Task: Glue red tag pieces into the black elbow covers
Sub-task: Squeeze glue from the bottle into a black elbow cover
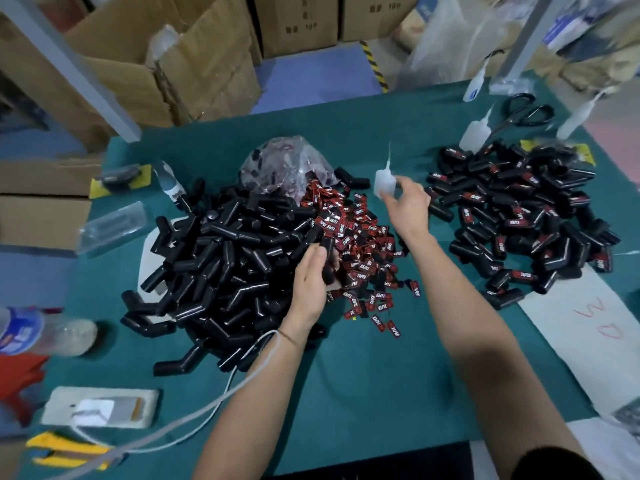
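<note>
A big heap of plain black elbow covers (221,265) lies left of centre on the green table (363,393). Beside it spreads a pile of red tag pieces (360,244), spilling from a clear plastic bag (287,164). My left hand (310,285) holds one black elbow cover (327,258) at the edge of the two piles. My right hand (407,206) grips a small white glue bottle (383,180), its thin nozzle pointing up. At the right lies a second heap of black covers with red tags on them (519,216).
Other glue bottles (476,131) and black scissors (526,109) lie at the back right. A water bottle (41,332), a white pad (100,407) and a yellow tool (65,452) sit at the left front. Cardboard boxes (166,64) stand behind. A white cable (221,400) runs from my left wrist.
</note>
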Demonstrator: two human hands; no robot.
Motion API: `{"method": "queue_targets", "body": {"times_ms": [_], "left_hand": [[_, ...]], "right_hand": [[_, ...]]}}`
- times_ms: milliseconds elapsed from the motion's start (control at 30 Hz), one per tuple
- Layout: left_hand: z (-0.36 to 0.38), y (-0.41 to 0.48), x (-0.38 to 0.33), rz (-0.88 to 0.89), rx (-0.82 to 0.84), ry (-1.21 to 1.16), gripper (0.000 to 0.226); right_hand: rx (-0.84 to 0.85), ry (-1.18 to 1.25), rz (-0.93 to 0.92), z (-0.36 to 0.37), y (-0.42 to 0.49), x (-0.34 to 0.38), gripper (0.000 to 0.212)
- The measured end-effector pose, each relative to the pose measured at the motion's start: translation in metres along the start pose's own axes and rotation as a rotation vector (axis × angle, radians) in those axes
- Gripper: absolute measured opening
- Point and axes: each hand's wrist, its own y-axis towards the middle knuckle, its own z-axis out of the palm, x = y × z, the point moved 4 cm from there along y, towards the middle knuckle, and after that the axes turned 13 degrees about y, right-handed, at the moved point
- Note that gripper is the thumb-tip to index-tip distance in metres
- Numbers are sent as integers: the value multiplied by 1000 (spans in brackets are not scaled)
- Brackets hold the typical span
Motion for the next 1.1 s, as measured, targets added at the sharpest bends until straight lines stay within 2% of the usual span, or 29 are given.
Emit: {"method": "queue_targets", "body": {"times_ms": [133,233,333,467,633,867,1100], "left_hand": [[-1,-4,-5,2,-5,-44,46],[-3,-5,-8,-9,-14,-67,35],[2,-9,-2,-28,10,-111,26],[5,-6,2,-63,-6,-152,23],[3,-4,5,-47,-41,-89,38],[-4,-4,1,61,-103,62,36],[-4,-6,-2,81,-144,83,36]], "right_hand": [[9,174,-58,0,-42,13,38],[96,308,-111,-2,-100,16,28],[159,281,-170,-10,-146,3,30],[118,294,-242,-17,-152,-2,29],[-25,607,-153,-23,-147,-6,23],[-64,1272,-12,-25,-145,-9,14],[-188,1401,37,-31,-144,-1,17]]}}
